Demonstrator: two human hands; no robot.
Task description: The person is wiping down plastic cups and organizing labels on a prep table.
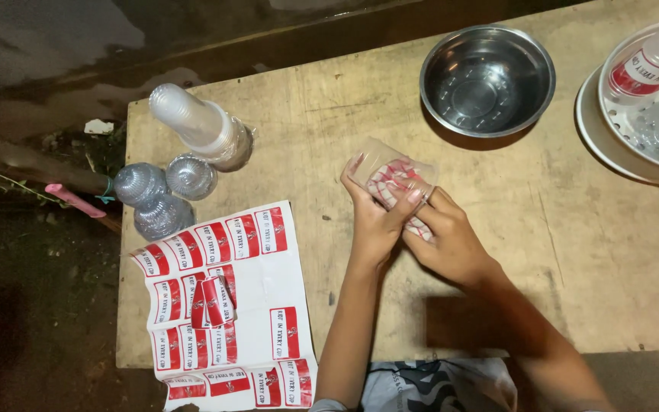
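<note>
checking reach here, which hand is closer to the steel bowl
Right. The right hand sits below the steel bowl, slightly to its left; the left hand is farther left on the clear cup.

So the clear plastic cup (387,177) is lying tipped on its side, just up off the bare wooden table (558,229), mouth pointing up-left. A red-and-white rectangular sticker (398,191) sits pressed on its wall, partly hidden by fingers.
</note>
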